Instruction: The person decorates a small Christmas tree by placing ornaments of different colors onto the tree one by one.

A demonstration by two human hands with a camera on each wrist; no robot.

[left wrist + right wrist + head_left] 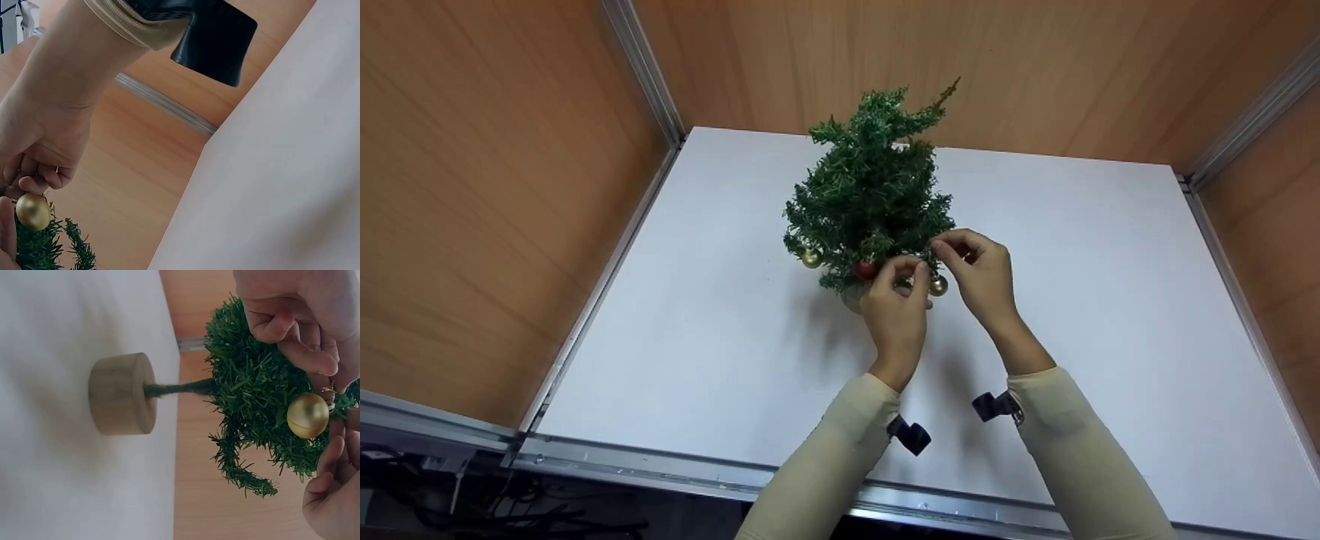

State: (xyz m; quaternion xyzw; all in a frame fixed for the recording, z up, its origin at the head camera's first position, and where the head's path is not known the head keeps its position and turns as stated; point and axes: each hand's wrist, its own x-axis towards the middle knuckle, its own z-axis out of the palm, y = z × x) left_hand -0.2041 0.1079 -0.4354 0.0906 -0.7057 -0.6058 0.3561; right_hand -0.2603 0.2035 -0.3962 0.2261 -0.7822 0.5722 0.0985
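A small green artificial Christmas tree [874,180] stands on the table on a round wooden base [121,394]. On its lower right side, a gold bauble [308,415] hangs beside a branch tip, with a thin gold thread [328,389] at its cap. My left hand [896,311] pinches at this thread from the left, thumb and forefinger close together. From the right, my right hand [984,277] pinches at the thread just above the bauble, beside the branch. Fingers partly hide the thread. A red bauble [866,269] hangs left of my left fingers.
Another gold bauble [811,258] hangs at the tree's lower left. Wooden panels [1035,75] enclose the white table [697,337] at the back and sides. A metal rail [660,461] runs along the front edge. Black wrist cameras [994,406] hang from both sleeves.
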